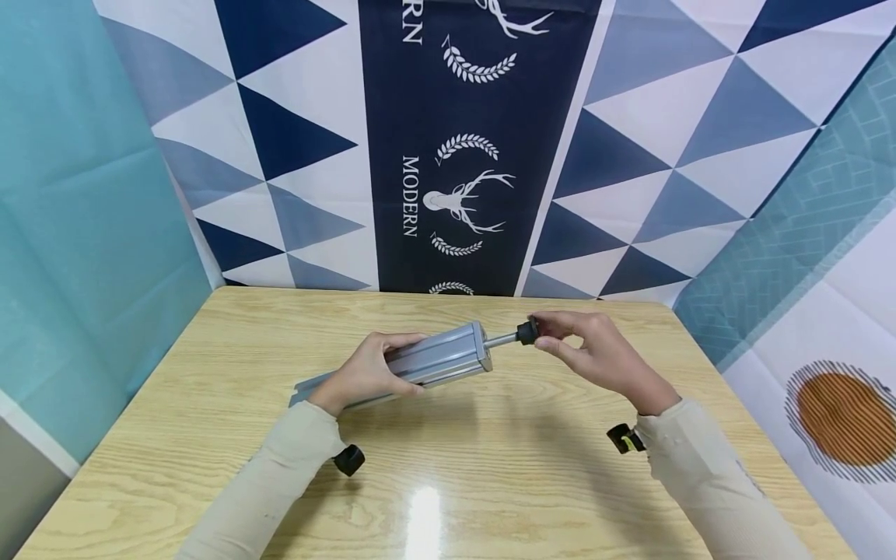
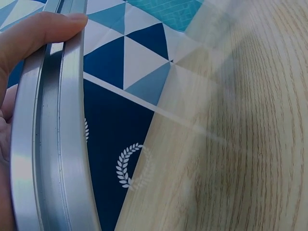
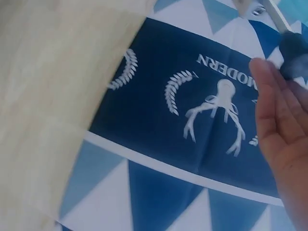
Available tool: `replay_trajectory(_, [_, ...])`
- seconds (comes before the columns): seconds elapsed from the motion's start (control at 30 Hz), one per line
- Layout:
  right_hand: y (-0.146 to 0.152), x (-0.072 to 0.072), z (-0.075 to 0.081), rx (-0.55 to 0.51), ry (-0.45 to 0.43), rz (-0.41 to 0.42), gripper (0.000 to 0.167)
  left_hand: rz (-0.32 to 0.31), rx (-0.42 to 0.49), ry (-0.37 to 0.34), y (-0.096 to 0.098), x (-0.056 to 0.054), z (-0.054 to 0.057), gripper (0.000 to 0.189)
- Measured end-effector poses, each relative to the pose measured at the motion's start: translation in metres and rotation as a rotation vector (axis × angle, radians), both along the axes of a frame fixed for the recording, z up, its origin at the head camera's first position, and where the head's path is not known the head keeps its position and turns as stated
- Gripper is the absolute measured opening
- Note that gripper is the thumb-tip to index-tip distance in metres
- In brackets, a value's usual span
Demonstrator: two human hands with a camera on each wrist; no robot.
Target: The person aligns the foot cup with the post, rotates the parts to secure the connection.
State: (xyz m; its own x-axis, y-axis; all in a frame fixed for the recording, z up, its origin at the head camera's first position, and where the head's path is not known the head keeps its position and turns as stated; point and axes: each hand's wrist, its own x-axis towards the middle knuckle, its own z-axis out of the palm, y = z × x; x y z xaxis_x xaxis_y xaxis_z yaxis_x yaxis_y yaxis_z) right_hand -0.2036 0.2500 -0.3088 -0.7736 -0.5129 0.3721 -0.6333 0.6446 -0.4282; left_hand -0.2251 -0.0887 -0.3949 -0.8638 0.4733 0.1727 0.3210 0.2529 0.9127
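A long silver aluminium profile (image 1: 444, 351) with grooves along its sides slants over the table, its right end raised. My left hand (image 1: 367, 369) grips it around the middle, the thumb on the near side. The left wrist view shows the grooved face of the profile (image 2: 72, 130) close up, with a digit across it. A thin metal rod (image 1: 501, 340) sticks out of the right end and carries a black knob (image 1: 526, 332). My right hand (image 1: 595, 350) pinches that knob between thumb and fingers. In the right wrist view the knob (image 3: 292, 50) is blurred beside the right hand (image 3: 284, 120).
The wooden table (image 1: 448, 467) lies beneath both hands. At its back edge hangs a patterned cloth (image 1: 294, 140) with triangles and deer heads. A teal cloth (image 1: 77, 210) stands on the left, and another patterned cloth (image 1: 805, 311) borders the right side.
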Motion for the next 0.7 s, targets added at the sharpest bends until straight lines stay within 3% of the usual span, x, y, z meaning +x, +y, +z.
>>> replay_trajectory(0.17, [-0.006, 0.0, -0.004, -0.085, -0.127, -0.151, 0.032, -0.011, 0.006, -0.002, 0.0, 0.0, 0.0, 0.072])
replay_trajectory(0.33, [-0.008, -0.001, -0.005, -0.06, -0.145, -0.175, 0.036, -0.004, 0.0, -0.006, 0.0, 0.001, 0.001, 0.071])
replay_trajectory(0.5, [-0.005, 0.0, 0.001, 0.037, -0.118, -0.13, 0.046, -0.005, -0.003, -0.004, 0.0, 0.001, 0.001, 0.071])
replay_trajectory(0.7, [-0.002, 0.002, 0.01, 0.069, -0.012, 0.048, 0.077, 0.0, 0.001, -0.012, -0.001, 0.001, 0.002, 0.071])
